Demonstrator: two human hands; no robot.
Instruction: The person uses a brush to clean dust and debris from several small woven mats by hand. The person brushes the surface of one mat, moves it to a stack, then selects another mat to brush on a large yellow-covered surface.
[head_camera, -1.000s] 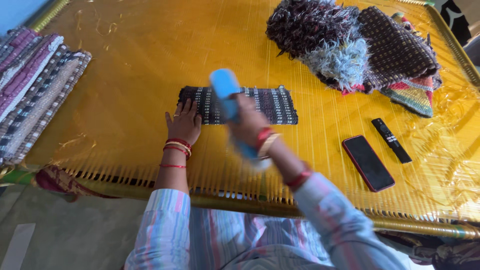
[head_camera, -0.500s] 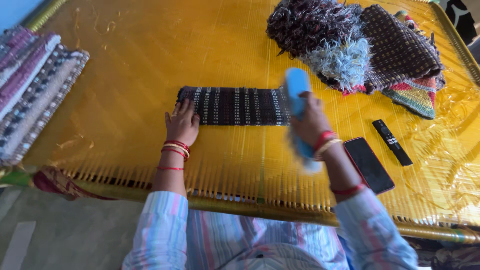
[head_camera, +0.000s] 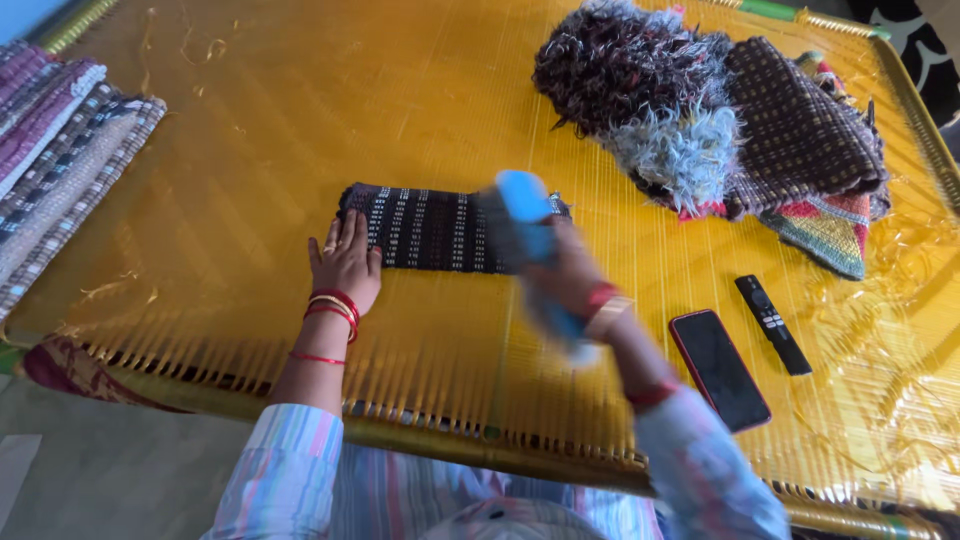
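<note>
Right grip (head_camera: 560, 275) round one blue brush (head_camera: 527, 215), one folded mat (head_camera: 425, 228)

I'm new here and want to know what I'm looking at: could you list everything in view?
woven surface: one, yellow, fills the frame
folded mat: one, dark with pale stripes, centre
brush-like tool: one, blue, blurred, over the mat's right end
pile of textiles: one, shaggy dark and pale blue, brown, red and green, top right
stacked mats: several, purple, grey, white, left edge
phone: one, black with red rim, lower right
remote: one, black, beside the phone
left hand: flat on the mat's left end
right hand: fingers wrapped around the tool
</note>
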